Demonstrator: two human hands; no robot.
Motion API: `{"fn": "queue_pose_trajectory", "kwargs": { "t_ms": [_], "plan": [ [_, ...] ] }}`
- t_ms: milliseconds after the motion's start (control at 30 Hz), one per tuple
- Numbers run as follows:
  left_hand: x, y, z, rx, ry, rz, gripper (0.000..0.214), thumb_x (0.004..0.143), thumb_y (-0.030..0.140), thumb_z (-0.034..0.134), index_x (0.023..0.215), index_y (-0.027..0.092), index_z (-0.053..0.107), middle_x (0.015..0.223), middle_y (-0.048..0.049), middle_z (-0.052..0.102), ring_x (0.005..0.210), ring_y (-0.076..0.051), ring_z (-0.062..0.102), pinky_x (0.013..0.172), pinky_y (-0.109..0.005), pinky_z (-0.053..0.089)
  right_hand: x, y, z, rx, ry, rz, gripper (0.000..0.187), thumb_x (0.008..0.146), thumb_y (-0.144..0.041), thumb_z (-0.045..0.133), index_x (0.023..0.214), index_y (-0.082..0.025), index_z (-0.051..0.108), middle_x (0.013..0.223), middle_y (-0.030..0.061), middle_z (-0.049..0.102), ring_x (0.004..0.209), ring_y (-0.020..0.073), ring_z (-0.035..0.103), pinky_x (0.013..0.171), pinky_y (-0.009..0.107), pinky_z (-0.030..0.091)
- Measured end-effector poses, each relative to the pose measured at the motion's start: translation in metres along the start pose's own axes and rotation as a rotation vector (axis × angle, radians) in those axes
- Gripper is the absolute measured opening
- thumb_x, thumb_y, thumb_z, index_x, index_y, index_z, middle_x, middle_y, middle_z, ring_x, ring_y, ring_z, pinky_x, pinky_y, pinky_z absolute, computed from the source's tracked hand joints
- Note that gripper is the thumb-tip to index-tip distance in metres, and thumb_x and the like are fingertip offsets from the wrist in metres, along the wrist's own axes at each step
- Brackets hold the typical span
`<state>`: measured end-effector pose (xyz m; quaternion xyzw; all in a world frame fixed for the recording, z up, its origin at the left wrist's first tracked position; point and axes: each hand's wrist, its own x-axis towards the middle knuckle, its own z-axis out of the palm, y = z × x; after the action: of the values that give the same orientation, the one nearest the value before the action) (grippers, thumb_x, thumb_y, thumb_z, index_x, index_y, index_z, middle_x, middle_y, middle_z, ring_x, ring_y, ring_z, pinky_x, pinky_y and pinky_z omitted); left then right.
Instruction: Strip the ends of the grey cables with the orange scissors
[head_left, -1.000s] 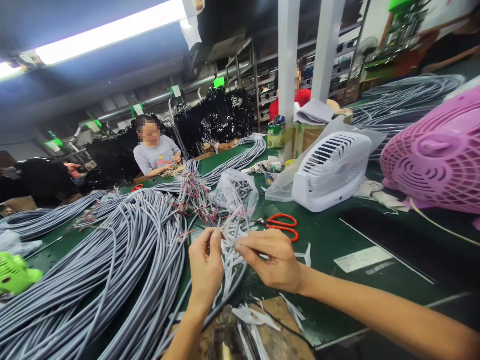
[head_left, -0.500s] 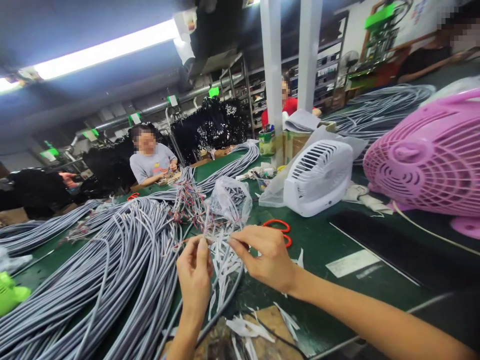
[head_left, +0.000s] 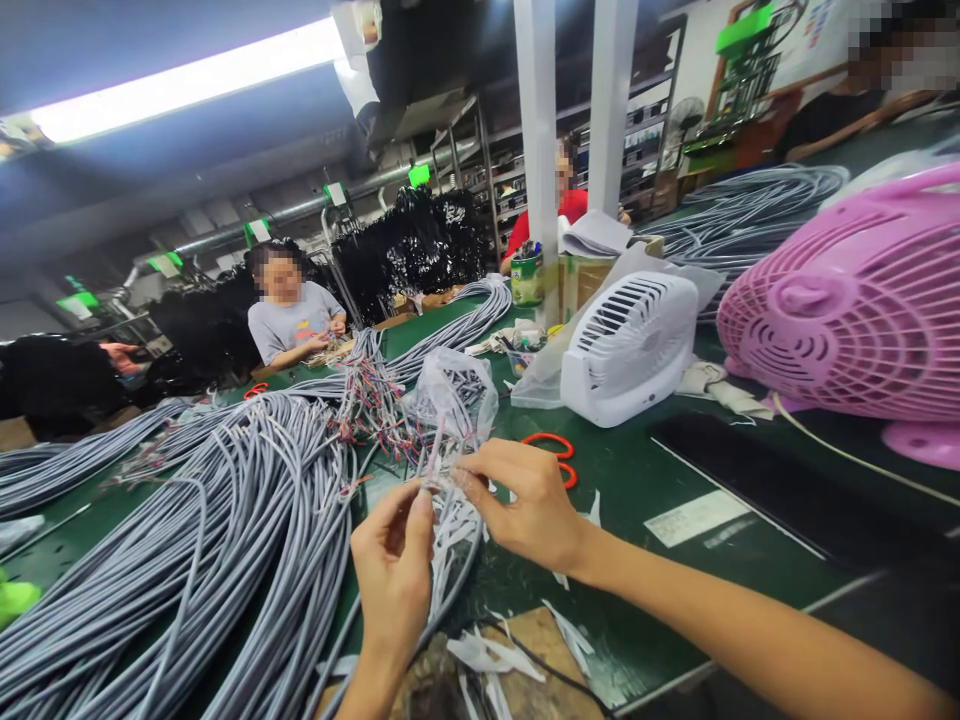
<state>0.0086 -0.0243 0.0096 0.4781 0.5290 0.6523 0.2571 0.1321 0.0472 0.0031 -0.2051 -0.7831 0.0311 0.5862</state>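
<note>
My left hand (head_left: 394, 575) is closed in a pinch, thumb against forefinger. A thin pale pinkish strand (head_left: 436, 450) rises from its fingertips. Close beside it, my right hand (head_left: 529, 500) also pinches, its fingertips almost meeting the left ones; whatever lies between them is too small to make out. Under and behind the hands are torn white strips (head_left: 454, 540) and a single grey cable (head_left: 471, 575). Large bundles of grey cable (head_left: 247, 520) spread to the left, and their stripped ends with red and white wires (head_left: 375, 405) lie just beyond my hands.
Beyond my hands are a clear plastic bag (head_left: 457, 390) of small parts and orange-handled scissors (head_left: 555, 455). A white fan (head_left: 630, 350), a pink fan (head_left: 832, 300) and a black flat panel (head_left: 780, 490) occupy the right. A co-worker (head_left: 296, 310) sits across the green table (head_left: 607, 620).
My fingertips have come closer together, the left hand shifting slightly right. The pale strand now leans more to the right. The whole view has shifted a little.
</note>
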Motion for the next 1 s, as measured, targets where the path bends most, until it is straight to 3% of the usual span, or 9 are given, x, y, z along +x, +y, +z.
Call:
{"fn": "queue_pose_trajectory", "kwargs": {
  "t_ms": [133, 400, 633, 867, 1000],
  "plan": [
    [0.0009, 0.0001, -0.0015, 0.120, 0.009, 0.121, 0.017, 0.073, 0.031, 0.062, 0.074, 0.015, 0.069, 0.050, 0.0038, 0.044, 0.042, -0.007, 0.039, 0.038, -0.017, 0.032, -0.0002, -0.0024, -0.0012, 0.015, -0.002, -0.068, 0.022, 0.084, -0.017, 0.050, 0.069, -0.012, 0.065, 0.058, 0.0049, 0.063, 0.053, 0.0144, 0.054, 0.052, 0.025, 0.038],
    [-0.0007, 0.0072, -0.0051, 0.293, -0.014, 0.317, 0.013, 0.075, 0.023, 0.060, 0.077, 0.016, 0.071, 0.054, 0.0014, 0.056, 0.045, -0.008, 0.048, 0.041, -0.016, 0.036, 0.0000, -0.0007, -0.0004, 0.178, -0.025, -0.040, 0.025, 0.085, -0.019, 0.047, 0.066, -0.012, 0.062, 0.053, 0.0032, 0.057, 0.049, 0.0115, 0.048, 0.048, 0.022, 0.036],
    [-0.0010, 0.0080, -0.0058, 0.282, -0.030, 0.286, 0.017, 0.076, 0.024, 0.058, 0.078, 0.015, 0.073, 0.048, 0.0014, 0.056, 0.045, -0.011, 0.052, 0.042, -0.017, 0.041, 0.0024, -0.0025, -0.0026, 0.302, -0.075, 0.041, 0.026, 0.085, -0.018, 0.047, 0.062, -0.014, 0.058, 0.053, 0.0012, 0.056, 0.047, 0.0097, 0.048, 0.047, 0.020, 0.036],
    [-0.0007, 0.0087, -0.0047, 0.347, -0.024, 0.339, 0.018, 0.075, 0.023, 0.058, 0.078, 0.016, 0.074, 0.054, -0.0009, 0.063, 0.048, -0.012, 0.056, 0.044, -0.018, 0.044, -0.0007, -0.0019, -0.0016, 0.251, -0.058, -0.011, 0.025, 0.084, -0.019, 0.048, 0.063, -0.013, 0.060, 0.052, 0.0023, 0.055, 0.048, 0.0108, 0.048, 0.049, 0.021, 0.036],
    [-0.0006, 0.0066, -0.0058, 0.427, -0.060, 0.344, 0.020, 0.077, 0.025, 0.056, 0.075, 0.015, 0.073, 0.048, -0.0002, 0.057, 0.044, -0.012, 0.053, 0.041, -0.018, 0.041, -0.0002, -0.0032, -0.0015, 0.317, -0.118, 0.054, 0.027, 0.085, -0.021, 0.048, 0.062, -0.013, 0.059, 0.054, 0.0022, 0.056, 0.049, 0.0103, 0.047, 0.050, 0.021, 0.036]
  ]
}}
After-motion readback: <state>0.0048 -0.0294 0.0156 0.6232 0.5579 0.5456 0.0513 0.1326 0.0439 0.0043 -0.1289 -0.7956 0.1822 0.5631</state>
